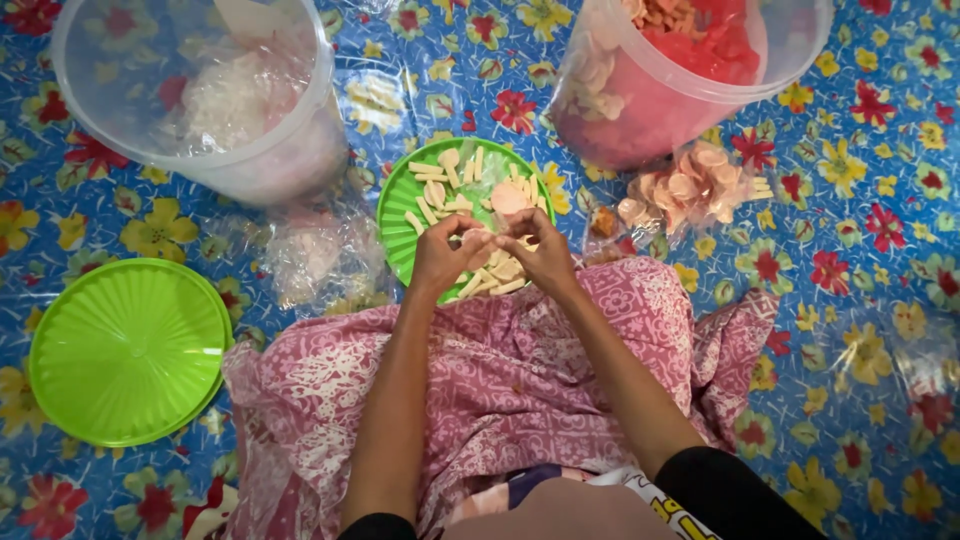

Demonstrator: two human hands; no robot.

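Note:
My left hand (443,255) and my right hand (541,250) meet over the near edge of a green ribbed plate (400,195). The plate holds several pale stick-shaped and round crackers (447,190). Both hands pinch a small clear plastic packet with pale crackers (492,243) between their fingertips. A pink patterned cloth (500,370) covers my lap right under the hands.
A clear tub (200,95) with plastic bags stands at the back left. A clear tub (690,65) with pink and red crackers stands at the back right. A bag of round pink crackers (690,190) lies beside it. A green lid (125,350) lies left. Empty clear bags (315,255) lie near the plate.

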